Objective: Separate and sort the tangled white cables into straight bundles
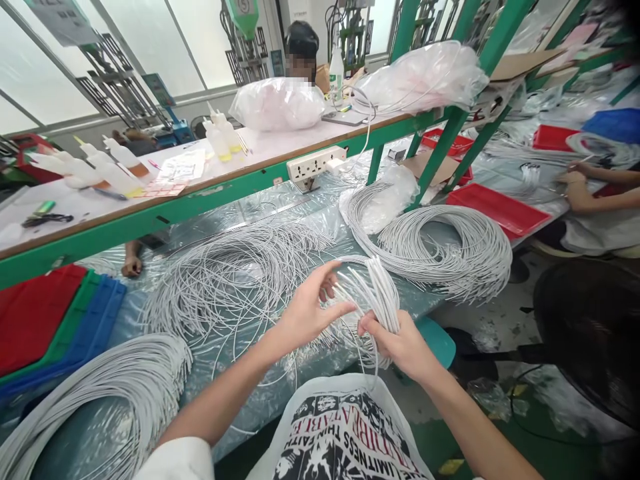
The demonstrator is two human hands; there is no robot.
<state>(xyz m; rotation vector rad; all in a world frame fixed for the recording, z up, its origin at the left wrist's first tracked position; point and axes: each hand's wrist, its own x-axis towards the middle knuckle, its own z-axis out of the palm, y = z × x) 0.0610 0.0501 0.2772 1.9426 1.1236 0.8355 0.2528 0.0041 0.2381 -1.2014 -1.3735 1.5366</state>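
Note:
My right hand (397, 340) is closed around a thick bundle of thin light-grey cables (384, 293), held above the front edge of the table. Just left of it, my left hand (317, 303) has its thumb and fingers spread apart beside the loose cable ends, with nothing visibly gripped. Whether its fingertips touch the ends I cannot tell. Beyond my left hand lies a loose, tangled pile of the same cables (225, 273). To the right rests a neater coil of cables (465, 247), and at the lower left is another coiled bundle (125, 360).
Red, green and blue trays (45, 320) are stacked at the left. A green-edged shelf (200, 207) carries squeeze bottles (110, 167), plastic bags (280, 103) and a power strip (315, 167). A red tray (500, 207) and a black fan (590, 333) stand right. Other people sit nearby.

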